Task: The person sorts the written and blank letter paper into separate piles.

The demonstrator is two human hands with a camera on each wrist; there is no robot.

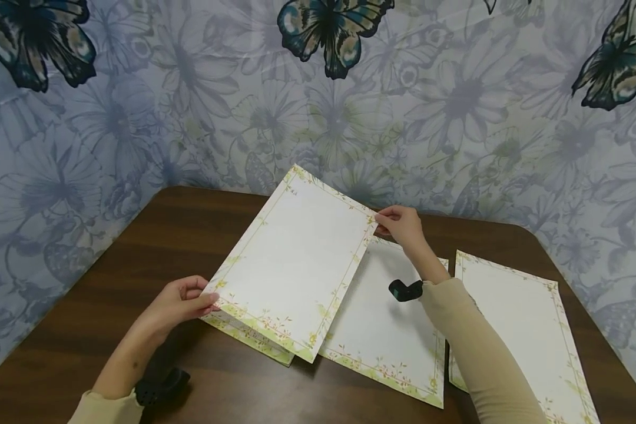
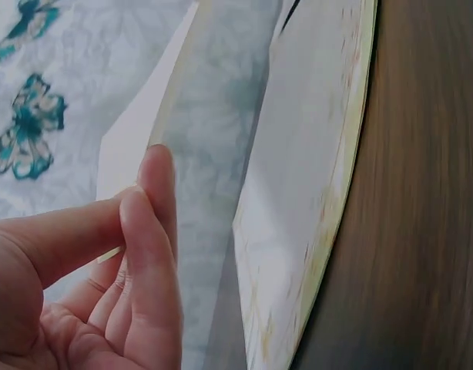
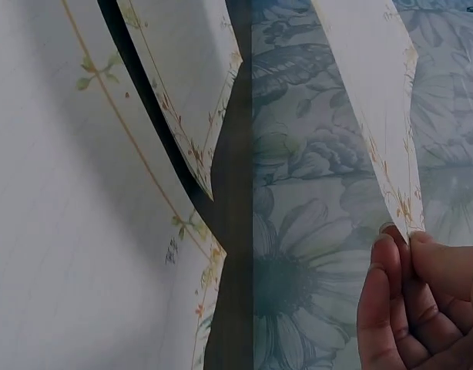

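Observation:
A white sheet of paper (image 1: 297, 259) with a yellow-green floral border is lifted at a tilt above the table. My left hand (image 1: 177, 306) pinches its lower left corner between thumb and fingers. At the upper right corner, my right hand (image 1: 404, 228) pinches the same sheet. The left wrist view shows this sheet (image 2: 144, 127) almost edge-on. Directly beneath lies matching paper (image 1: 257, 341), mostly hidden by the raised sheet. Another bordered sheet (image 1: 389, 330) lies in the middle, partly under the right forearm.
A further bordered sheet (image 1: 514, 330) lies on the right side, partly covered by the right sleeve (image 1: 482, 359). All the paper is on a dark brown wooden table (image 1: 138, 253) with rounded far corners. Behind it hangs a floral cloth (image 1: 201, 106) with butterflies.

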